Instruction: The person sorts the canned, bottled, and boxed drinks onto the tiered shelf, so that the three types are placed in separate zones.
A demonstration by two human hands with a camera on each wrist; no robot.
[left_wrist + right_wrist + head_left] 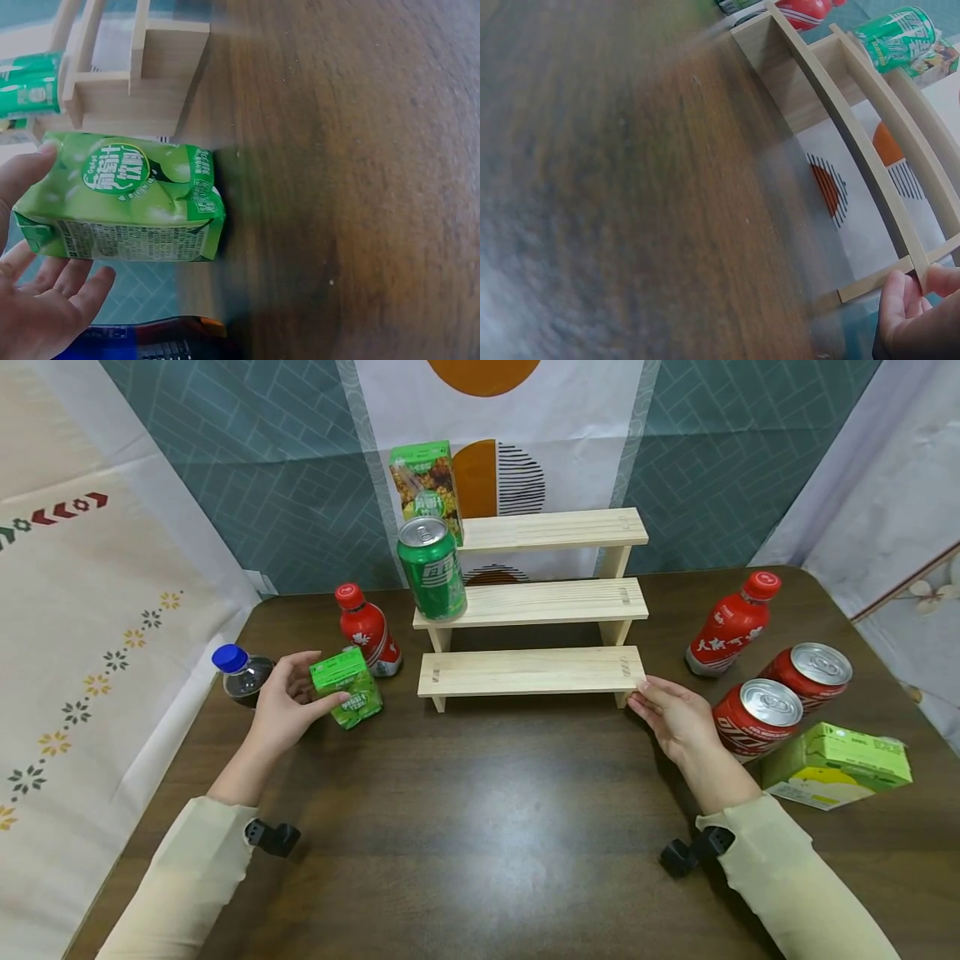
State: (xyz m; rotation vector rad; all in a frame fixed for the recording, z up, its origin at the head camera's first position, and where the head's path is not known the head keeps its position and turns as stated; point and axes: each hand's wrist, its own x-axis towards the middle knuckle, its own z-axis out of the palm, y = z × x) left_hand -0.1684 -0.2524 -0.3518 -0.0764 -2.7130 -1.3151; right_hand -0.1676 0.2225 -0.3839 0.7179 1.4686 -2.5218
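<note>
My left hand holds a small green juice box at its upper end, thumb on one face and fingers at the opposite side. Grapes are printed on the box, which stands close over or on the table in the left wrist view. At the right, my right hand pinches the right end of the lowest step of a three-step wooden rack. A green soda can sits at the left of the middle step; behind it, a green juice carton stands on the top step.
Left of the rack are a red bottle and a dark bottle with a blue cap. To the right stand another red bottle, two red cans and a yellow-green carton. A patterned cloth hangs behind the table.
</note>
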